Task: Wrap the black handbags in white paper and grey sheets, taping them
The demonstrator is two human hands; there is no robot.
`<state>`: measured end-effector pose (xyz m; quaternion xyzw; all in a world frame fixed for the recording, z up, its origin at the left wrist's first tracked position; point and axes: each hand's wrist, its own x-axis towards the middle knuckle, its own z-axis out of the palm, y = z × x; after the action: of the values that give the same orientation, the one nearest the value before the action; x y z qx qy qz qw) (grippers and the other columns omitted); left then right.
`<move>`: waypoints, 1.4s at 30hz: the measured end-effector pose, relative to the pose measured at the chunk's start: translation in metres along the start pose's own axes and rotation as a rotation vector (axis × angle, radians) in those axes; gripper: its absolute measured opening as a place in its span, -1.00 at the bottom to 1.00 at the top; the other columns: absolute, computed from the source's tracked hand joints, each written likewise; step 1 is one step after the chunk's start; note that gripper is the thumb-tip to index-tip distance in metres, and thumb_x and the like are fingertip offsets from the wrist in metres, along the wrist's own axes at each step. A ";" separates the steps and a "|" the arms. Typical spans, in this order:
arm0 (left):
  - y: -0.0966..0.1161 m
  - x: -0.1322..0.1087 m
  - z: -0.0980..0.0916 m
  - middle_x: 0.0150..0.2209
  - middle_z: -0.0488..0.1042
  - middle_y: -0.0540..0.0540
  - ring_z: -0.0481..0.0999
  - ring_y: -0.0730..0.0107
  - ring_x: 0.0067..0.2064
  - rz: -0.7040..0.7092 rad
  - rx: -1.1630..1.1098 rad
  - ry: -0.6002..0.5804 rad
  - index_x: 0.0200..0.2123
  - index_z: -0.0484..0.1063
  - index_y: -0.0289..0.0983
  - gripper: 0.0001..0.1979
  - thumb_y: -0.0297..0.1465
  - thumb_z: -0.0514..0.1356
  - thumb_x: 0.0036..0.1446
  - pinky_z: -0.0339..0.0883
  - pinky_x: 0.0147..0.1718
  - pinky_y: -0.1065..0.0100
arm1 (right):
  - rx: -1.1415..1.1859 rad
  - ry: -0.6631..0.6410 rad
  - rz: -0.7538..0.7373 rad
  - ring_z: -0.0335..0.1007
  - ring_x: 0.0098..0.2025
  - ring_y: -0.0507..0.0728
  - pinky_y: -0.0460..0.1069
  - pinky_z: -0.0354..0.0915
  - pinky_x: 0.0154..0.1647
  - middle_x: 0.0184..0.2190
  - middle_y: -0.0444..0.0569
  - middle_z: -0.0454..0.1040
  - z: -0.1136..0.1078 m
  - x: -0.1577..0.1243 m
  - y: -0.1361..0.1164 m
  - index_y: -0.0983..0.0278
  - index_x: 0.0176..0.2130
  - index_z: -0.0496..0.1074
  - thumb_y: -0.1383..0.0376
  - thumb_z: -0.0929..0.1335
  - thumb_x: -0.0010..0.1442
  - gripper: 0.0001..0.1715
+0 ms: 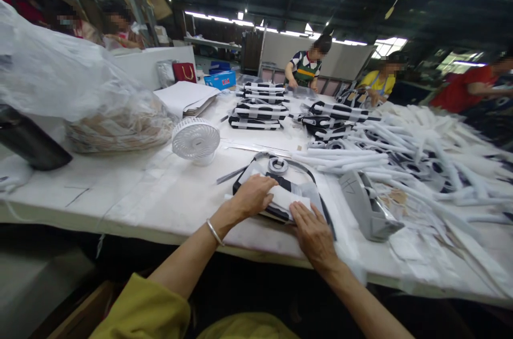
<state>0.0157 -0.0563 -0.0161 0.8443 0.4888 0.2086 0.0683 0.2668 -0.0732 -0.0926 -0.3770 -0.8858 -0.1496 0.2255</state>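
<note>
A black bag (276, 213) lies flat at the near edge of the table in front of me, its dark strap looped round behind it. Across it runs a folded white sheet (289, 199), paper or thin foam. My left hand (256, 194) is closed on the left end of this sheet, thumb and fingers bent together. At its right end my right hand (315, 229) presses down with outstretched fingers. A rolled grey strap (278, 165) rests just behind the bag. What lies under my palms is hidden.
A white fan (195, 139) stands left of the bag, a grey tape dispenser (366, 208) to the right. Wrapped black bags (260, 110) are stacked behind. White tubes (348, 159) pile up at right. A plastic sack (88, 88) and dark bottle (32, 139) occupy the left. Several people work beyond.
</note>
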 end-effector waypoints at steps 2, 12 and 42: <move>-0.013 -0.007 -0.005 0.02 0.52 -0.12 0.48 0.20 0.09 0.006 0.053 0.007 -0.02 0.41 -0.24 -0.79 -0.45 0.16 0.28 0.20 0.24 0.05 | 0.032 -0.051 -0.039 0.35 0.22 0.23 0.22 0.18 0.29 0.18 0.09 0.43 -0.005 -0.002 0.026 0.27 0.22 0.32 0.43 0.27 0.29 -0.48; -0.019 -0.040 0.046 0.07 0.49 -0.18 0.44 0.22 0.13 -0.025 -0.028 0.193 0.05 0.38 -0.27 -0.72 -0.49 0.17 0.27 0.32 0.16 0.11 | 0.123 -0.162 -0.036 0.08 0.38 0.32 0.31 0.01 0.39 0.31 0.17 0.24 -0.030 0.053 0.003 0.34 0.28 0.26 0.15 0.40 0.24 -0.29; -0.046 -0.053 0.032 0.06 0.53 -0.09 0.44 0.26 0.18 -0.183 -0.044 0.237 0.00 0.46 -0.20 -0.75 -0.41 0.01 0.41 0.18 0.26 0.04 | 0.167 -0.196 0.145 0.11 0.36 0.32 0.35 0.02 0.32 0.30 0.14 0.26 0.006 0.053 -0.044 0.34 0.30 0.23 0.15 0.19 0.43 -0.44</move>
<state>-0.0304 -0.0753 -0.0744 0.7641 0.5635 0.3105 0.0474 0.2000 -0.0682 -0.0742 -0.4327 -0.8834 -0.0212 0.1785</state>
